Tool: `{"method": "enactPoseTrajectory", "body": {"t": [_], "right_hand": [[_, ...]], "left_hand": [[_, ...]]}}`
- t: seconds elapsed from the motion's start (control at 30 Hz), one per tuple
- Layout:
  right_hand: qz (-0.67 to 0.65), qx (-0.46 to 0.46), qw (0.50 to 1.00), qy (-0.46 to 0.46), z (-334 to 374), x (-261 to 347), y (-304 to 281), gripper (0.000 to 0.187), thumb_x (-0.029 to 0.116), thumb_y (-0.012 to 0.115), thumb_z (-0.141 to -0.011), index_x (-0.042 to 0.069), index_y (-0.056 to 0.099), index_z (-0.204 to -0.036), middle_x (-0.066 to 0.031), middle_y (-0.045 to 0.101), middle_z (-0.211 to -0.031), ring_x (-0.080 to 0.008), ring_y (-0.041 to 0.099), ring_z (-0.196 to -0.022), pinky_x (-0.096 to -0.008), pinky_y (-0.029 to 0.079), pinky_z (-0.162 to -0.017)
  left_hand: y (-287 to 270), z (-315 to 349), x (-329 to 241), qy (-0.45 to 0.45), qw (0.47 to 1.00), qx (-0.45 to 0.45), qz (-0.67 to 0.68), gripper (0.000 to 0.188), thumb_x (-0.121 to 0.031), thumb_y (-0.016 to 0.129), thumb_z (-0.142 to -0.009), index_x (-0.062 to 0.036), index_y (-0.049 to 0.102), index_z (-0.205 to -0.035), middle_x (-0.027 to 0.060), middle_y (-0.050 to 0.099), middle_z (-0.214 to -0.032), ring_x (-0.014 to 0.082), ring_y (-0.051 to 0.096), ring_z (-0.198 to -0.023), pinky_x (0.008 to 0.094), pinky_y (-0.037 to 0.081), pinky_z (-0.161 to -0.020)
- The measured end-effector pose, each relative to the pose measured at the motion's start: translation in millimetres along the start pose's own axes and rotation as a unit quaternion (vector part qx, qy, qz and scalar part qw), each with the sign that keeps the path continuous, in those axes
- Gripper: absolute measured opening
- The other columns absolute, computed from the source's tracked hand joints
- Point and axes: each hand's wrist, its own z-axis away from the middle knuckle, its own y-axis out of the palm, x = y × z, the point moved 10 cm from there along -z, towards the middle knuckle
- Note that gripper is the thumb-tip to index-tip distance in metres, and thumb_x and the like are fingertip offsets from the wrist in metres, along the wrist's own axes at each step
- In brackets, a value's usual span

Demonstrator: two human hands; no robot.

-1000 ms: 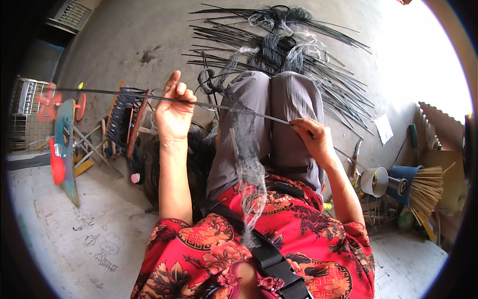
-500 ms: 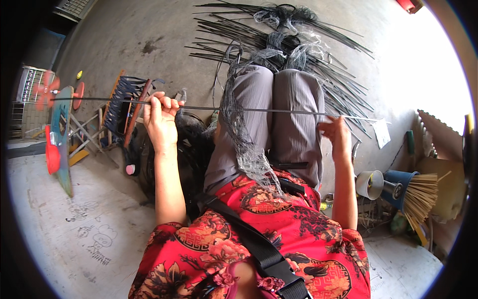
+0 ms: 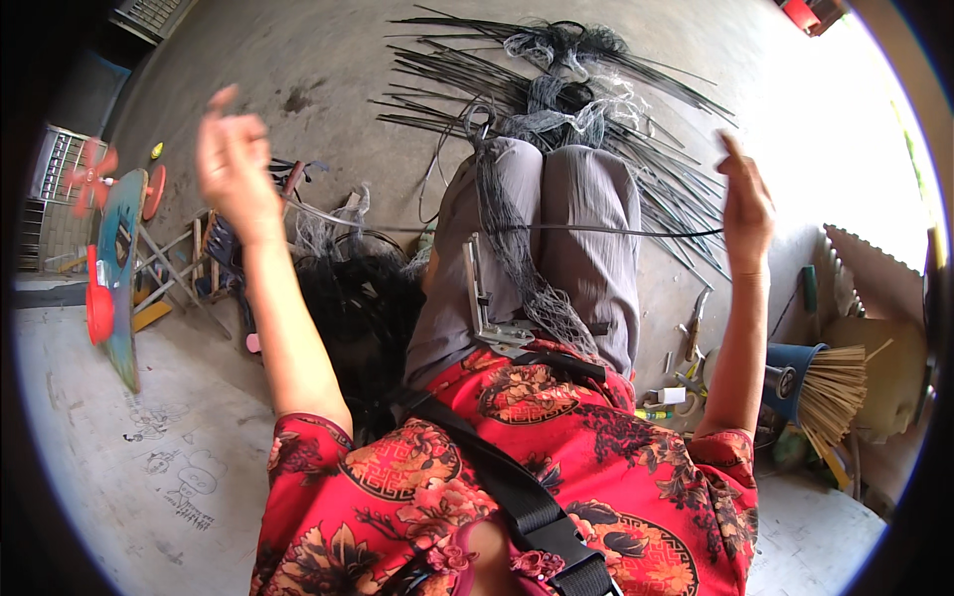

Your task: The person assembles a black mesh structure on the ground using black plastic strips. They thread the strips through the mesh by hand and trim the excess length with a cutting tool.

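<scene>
Across the middle of the frame, we've got a thin dark rod (image 3: 636,232) running over the thighs (image 3: 593,283), crossing a dark net (image 3: 509,209) draped there; its right end meets the right hand (image 3: 747,211), which is edge-on with fingers up, so we can't tell if it's pinching; the left hand (image 3: 237,177), upper left, is too blurred to call; we'd worry about a loose grip letting the rod slip, or slack mesh snagging on the silver bracket (image 3: 473,288) mid-frame.
</scene>
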Motion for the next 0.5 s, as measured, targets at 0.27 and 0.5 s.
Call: {"method": "enactPoseTrajectory", "body": {"t": [0.27,0.5], "right_hand": [[0.051,0.149,0.976,-0.15,-3,90,66,0.053,0.008,0.075,-0.09,0.026,0.078,-0.14,0.0007,0.071,-0.097,-0.0235,0.07,-0.09,-0.0404,0.058,-0.077],[0.012,0.153,0.974,-0.167,-16,89,69,0.046,0.011,0.076,-0.092,0.023,0.078,-0.136,-0.0012,0.072,-0.098,-0.0257,0.071,-0.093,-0.0414,0.058,-0.082]], "left_hand": [[148,59,-108,0.171,0.942,0.262,-0.119,0.019,-0.009,0.077,-0.105,-0.0064,0.081,-0.124,0.0088,0.079,-0.105,0.0234,0.076,-0.079,0.0341,0.058,-0.07],[160,68,-105,0.17,0.931,0.314,-0.082,0.019,-0.004,0.076,-0.104,0.0007,0.079,-0.122,0.0136,0.08,-0.096,0.025,0.078,-0.082,0.035,0.063,-0.072]]}}
